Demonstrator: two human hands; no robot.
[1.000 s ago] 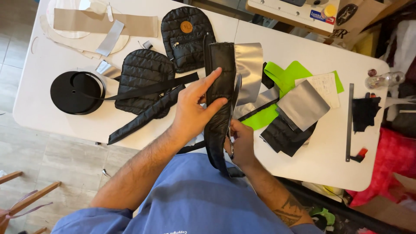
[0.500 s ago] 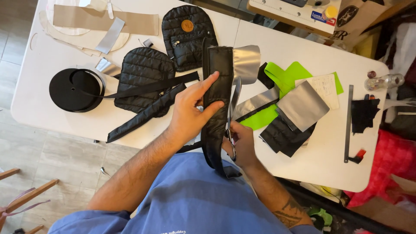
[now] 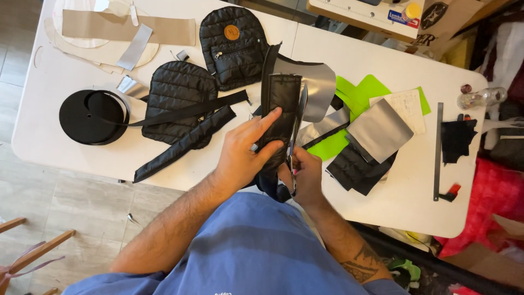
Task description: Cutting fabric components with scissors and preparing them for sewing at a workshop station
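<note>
Right now the left hand [image 3: 245, 150] lies flat across a long black quilted fabric strap [image 3: 279, 117], fingers stretched out along it and thumb tucked under its edge, pinching it in place, while the right hand [image 3: 307, 177] is closed around the handles of a pair of steel scissors [image 3: 296, 128] whose blades run up the strap's right edge. The strap stands lengthwise away from the body, over the near part of the white table [image 3: 382, 54], its lower end hanging off toward the blue shirt. Just behind it lies a shiny silver fabric piece [image 3: 319, 82], and the blade tips sit very near it, so a careless snip could likely nick that sheet too. The left fingertips rest close to the blades, which looks risky if the strap slips. Farther left are two black quilted padded panels [image 3: 180, 98] and a black webbing roll [image 3: 90, 117]; to the right, bright green paper shapes [image 3: 363, 90] and a metal ruler [image 3: 438, 147]
</note>
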